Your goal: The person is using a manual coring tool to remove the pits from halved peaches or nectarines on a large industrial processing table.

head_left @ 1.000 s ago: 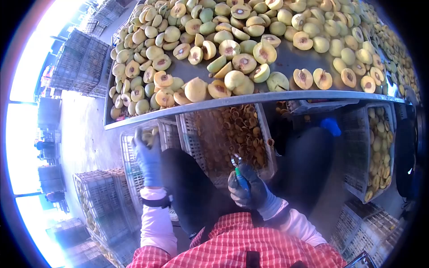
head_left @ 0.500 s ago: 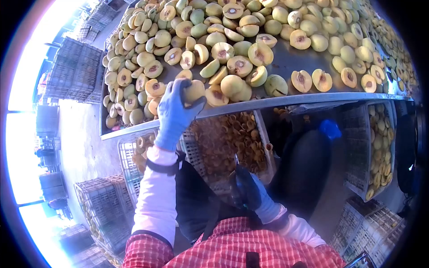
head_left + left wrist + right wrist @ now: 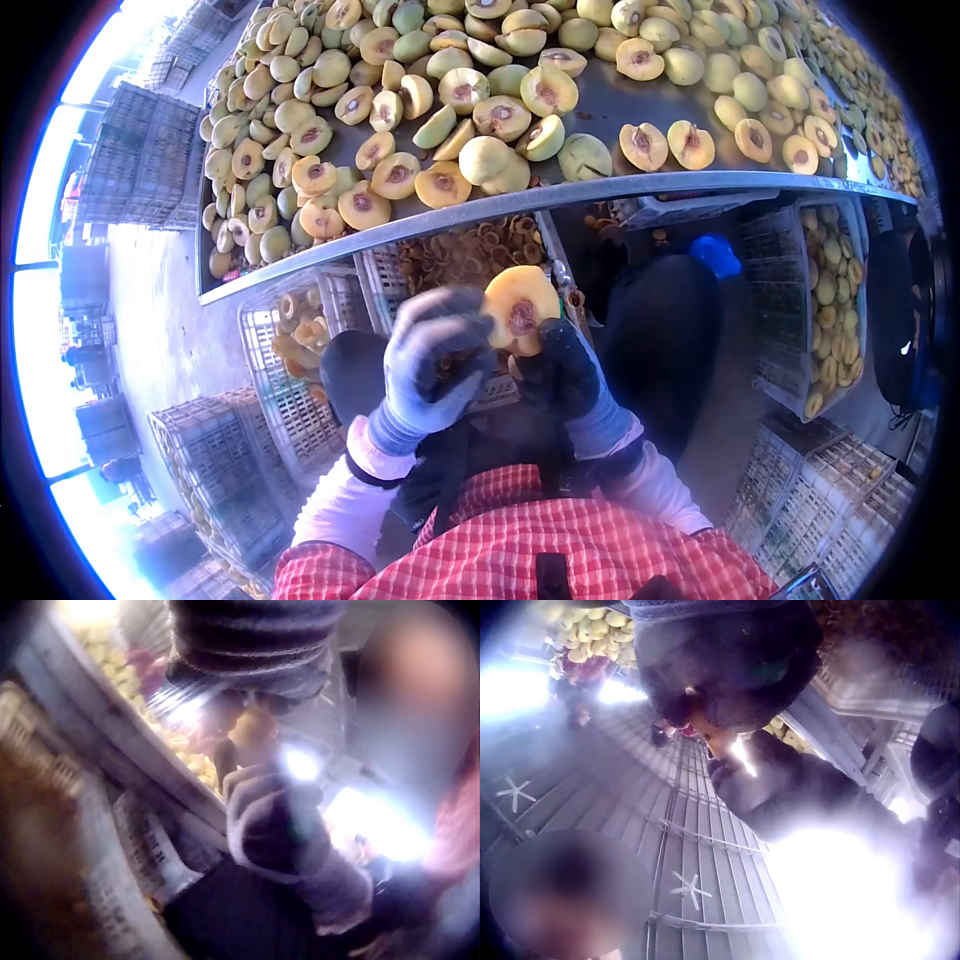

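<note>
A cut yellow fruit half (image 3: 521, 303), its brown centre facing up, is between the two gloved hands above the lap. The left hand (image 3: 432, 358), blurred, curls its fingers at the fruit's left edge and grips it. Against its lower right side is the right hand (image 3: 562, 375), in a dark-palmed glove, curled round a tool that is mostly hidden. In the right wrist view a green patch of the tool's handle (image 3: 771, 671) shows at the right hand (image 3: 724, 664). The left wrist view shows the fruit (image 3: 253, 733) blurred between both hands.
A metal-edged table (image 3: 420, 222) piled with fruit halves spans the front. Under it stand a crate (image 3: 372, 290) of brown scraps and, at left, a crate (image 3: 262, 345) with fruit pieces. Another fruit-filled crate (image 3: 785, 345) is at right; stacked crates (image 3: 225, 455) stand lower left.
My left hand has come back from the table edge with a fruit half, down and right to my right hand. The right hand has risen slightly, and its tool is now mostly hidden.
</note>
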Motion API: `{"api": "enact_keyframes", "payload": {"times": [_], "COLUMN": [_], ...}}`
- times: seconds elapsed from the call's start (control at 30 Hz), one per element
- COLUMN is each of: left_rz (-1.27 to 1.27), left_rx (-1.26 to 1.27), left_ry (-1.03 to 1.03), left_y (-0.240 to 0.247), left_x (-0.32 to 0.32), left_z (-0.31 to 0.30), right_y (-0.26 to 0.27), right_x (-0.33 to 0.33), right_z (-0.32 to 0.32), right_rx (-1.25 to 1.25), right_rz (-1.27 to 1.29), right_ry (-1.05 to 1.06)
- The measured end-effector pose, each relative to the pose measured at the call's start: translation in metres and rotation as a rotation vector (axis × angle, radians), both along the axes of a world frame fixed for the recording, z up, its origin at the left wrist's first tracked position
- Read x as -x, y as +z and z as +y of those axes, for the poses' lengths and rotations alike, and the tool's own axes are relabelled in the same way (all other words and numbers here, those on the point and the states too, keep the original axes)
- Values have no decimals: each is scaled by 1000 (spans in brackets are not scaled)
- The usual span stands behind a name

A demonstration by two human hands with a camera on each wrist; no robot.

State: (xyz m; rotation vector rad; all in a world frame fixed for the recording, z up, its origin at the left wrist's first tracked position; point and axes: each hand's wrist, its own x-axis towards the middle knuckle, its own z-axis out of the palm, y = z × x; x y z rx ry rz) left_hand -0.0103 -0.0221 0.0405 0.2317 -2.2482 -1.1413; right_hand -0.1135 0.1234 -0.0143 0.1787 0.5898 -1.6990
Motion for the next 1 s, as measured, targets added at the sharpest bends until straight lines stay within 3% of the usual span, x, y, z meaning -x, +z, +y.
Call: {"api": "enact_keyframes", "payload": {"times": [0.1, 0.13, 0.17, 0.2, 0.27, 0.3, 0.37, 0.43, 0.47, 0.5, 0.57, 0.6, 0.73, 0.83, 1.0], "left_rz": [-41, -108, -168, -257, -572, -697, -672, -545, -385, -354, -285, -177, -61, 22, 34], "left_rx": [-733, -799, -906, -788, -494, -472, -586, -514, -593, -617, -368, -591, -567, -551, -539], "left_ry": [198, 233, 106, 42, -29, -75, 25, 271, 385, 497, 542, 528, 583, 593, 621], "left_y": [6, 14, 10, 3, 4, 2, -5, -16, -22, -25, -38, -36, -32, -29, -37], "left_x": [-5, -1, -4, -5, -7, -8, -9, -9, -6, -5, -6, -3, 5, 8, 8], "left_z": [13, 16, 7, 2, -1, -6, -2, 5, 9, 12, 20, 29, 51, 60, 66], "right_y": [12, 14, 18, 24, 11, 7, 8, 1, -4, -3, -2, 3, 0, 10, 3], "right_x": [0, 3, 8, 15, 9, 5, 0, -12, -16, -22, -38, -43, -40, -48, -47], "right_z": [1, 3, 4, 5, 0, -1, 1, -1, -1, 1, 5, 3, 4, 2, 11], "right_rx": [-62, -86, -110, -82, -5, 32, -137, -331, -226, -271, -251, -280, -282, -308, -180], "right_rz": [108, 181, 253, 353, 538, 630, 517, 410, 545, 895, 1465, 1269, 1336, 1458, 1422], "right_ry": [6, 67, 132, 283, 302, 308, 186, -23, -118, -111, -105, -49, 18, -241, -139]}}
